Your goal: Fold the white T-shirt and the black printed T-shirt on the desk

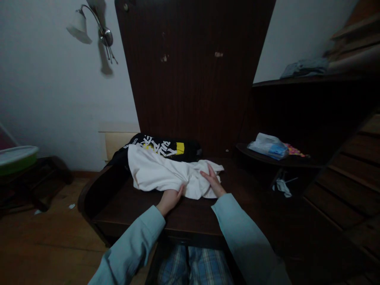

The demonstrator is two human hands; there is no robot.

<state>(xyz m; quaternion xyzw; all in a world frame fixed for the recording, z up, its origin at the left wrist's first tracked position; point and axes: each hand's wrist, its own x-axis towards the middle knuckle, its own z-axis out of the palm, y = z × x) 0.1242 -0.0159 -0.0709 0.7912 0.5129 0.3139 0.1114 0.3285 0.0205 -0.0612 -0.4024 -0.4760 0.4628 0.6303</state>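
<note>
A white cloth garment (160, 171), creased and partly bunched, lies on the dark wooden bench top (196, 219). At its near edge my left hand (172, 198) holds the fabric, thumb on top and the other fingers hidden beneath it. My right hand (214, 182) grips the right part of the garment, thumb and fingers bent onto the gathered cloth. Behind the white garment is a black garment (190, 149) with white lettering and a yellow patch, draped toward the bench's left arm.
Blue plaid fabric (204, 265) shows below the bench's front edge. On a rounded shelf (242, 149) at right sits a tissue pack (267, 145). A folded cloth (305, 67) lies on the upper shelf. A green tub (18, 162) stands far left; a lamp (79, 27) hangs on the wall.
</note>
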